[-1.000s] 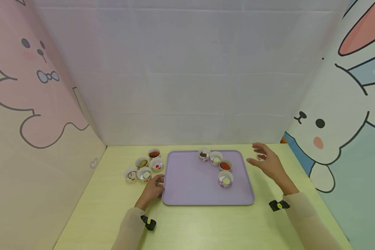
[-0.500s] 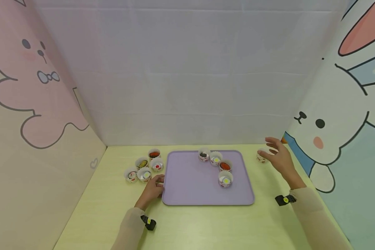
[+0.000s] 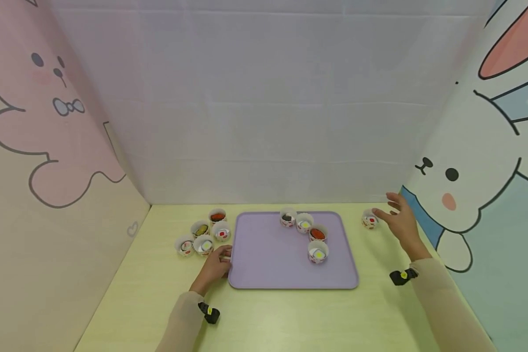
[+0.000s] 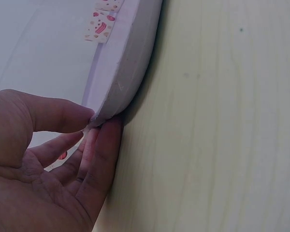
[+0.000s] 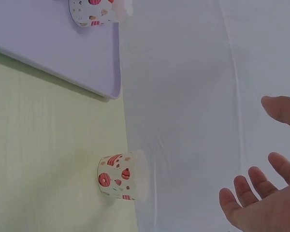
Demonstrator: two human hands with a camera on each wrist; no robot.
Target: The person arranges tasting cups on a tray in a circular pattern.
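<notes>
A lilac tray (image 3: 270, 264) lies in the middle of the table. My left hand (image 3: 215, 265) holds its left edge; in the left wrist view the thumb (image 4: 67, 116) is at the top of the rim and the fingertips are beneath it. On the right of the tray, a small printed paper cup (image 3: 370, 221) with a red-marked piece inside stands upright on the table. Just right of that cup, my right hand (image 3: 402, 226) is raised with spread fingers and holds nothing. The right wrist view shows a gap between this hand (image 5: 266, 198) and the cup (image 5: 120, 176).
Several similar cups stand along the tray's back right part, one with orange-red contents (image 3: 318, 233) and one with a yellow-marked piece (image 3: 318, 253). Left of the tray is a cluster of several more cups (image 3: 203, 246). A white curtain (image 3: 264, 122) closes off the back.
My right hand has moved right, away from above the cup at the right, which now shows fully on the table. The left hand has stayed at the tray's edge.
</notes>
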